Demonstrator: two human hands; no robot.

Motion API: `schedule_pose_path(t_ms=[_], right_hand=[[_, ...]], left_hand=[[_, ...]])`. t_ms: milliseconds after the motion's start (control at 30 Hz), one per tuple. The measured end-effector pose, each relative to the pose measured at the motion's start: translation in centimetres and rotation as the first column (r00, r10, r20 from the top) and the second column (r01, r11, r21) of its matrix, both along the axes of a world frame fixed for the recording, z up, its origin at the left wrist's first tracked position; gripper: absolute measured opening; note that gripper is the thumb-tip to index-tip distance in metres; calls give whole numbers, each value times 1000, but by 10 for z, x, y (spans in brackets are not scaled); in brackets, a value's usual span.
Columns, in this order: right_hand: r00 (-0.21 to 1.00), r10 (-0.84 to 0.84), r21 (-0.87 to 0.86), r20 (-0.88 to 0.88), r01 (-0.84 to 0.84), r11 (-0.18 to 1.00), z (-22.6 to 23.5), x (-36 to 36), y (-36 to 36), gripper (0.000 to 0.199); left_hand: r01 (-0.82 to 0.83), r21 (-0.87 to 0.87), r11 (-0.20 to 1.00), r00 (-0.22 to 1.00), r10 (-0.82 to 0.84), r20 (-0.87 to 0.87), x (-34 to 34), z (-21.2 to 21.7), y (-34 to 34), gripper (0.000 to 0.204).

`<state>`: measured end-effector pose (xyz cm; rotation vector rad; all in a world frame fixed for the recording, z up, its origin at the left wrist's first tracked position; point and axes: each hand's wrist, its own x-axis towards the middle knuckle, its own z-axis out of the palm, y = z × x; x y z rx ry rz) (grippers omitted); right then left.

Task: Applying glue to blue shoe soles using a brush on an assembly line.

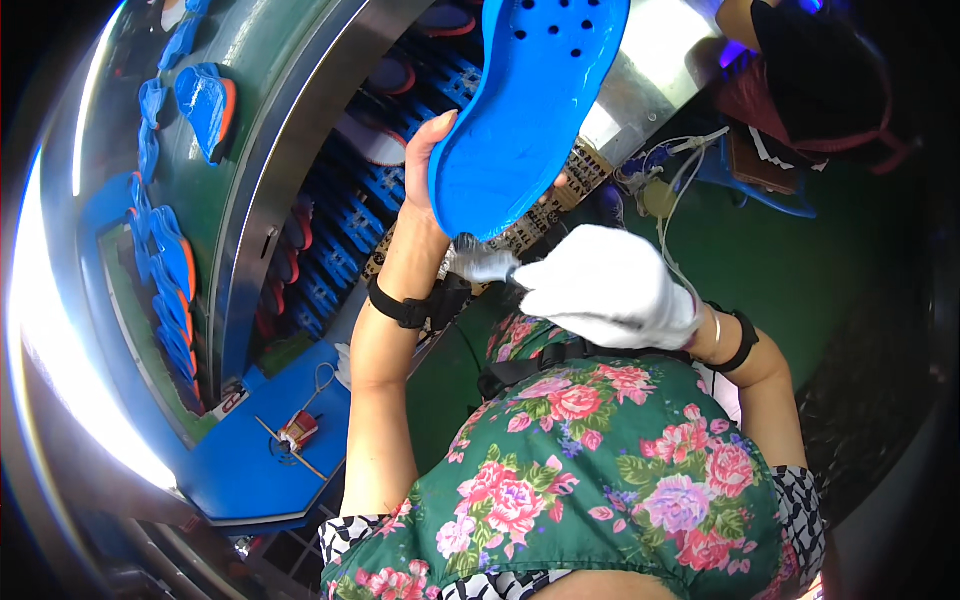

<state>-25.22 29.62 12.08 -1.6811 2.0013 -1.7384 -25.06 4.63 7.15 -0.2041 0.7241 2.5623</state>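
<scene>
My bare left hand [422, 168] holds a blue shoe sole [515, 130] from below, its thumb on the left edge and fingertips showing at the right edge. The sole stands tilted, heel toward me, with several small dark holes at its far end. Its surface looks shiny and wet in places. In my right hand [610, 285], covered by a white glove, is a brush [482, 264] with pale bristles. The bristles are just below the sole's heel; whether they touch it I cannot tell. Black bands circle both wrists.
At left runs a green conveyor [275, 45] with a metal rail [255, 190], carrying several blue, orange-edged soles [205, 105]. More soles fill a rack [345, 225] beneath. A blue table [235, 465] bears a small red container [298, 430]. Pale cords [685, 180] hang near a person [820, 80] at far right.
</scene>
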Motion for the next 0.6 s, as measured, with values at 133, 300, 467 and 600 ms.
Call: schedule_pose_path(t_ms=[133,300,467,600], right_hand=[[959,46,-84,280,-23,996,0,-22,7,18],[994,72,2,-82,-72,997,-12,-10,10,27],[986,134,-34,96,-131,991,2,-31,10,27],[975,176,46,-135,-171,984,-15,-20,8,30]], left_hand=[[-36,4,999,995,36,89,8,-14,-4,88],[54,189,980,996,-66,56,2,7,9,73],[71,231,970,985,-104,136,8,7,-2,74],[93,124,988,978,-114,174,6,6,-3,72]])
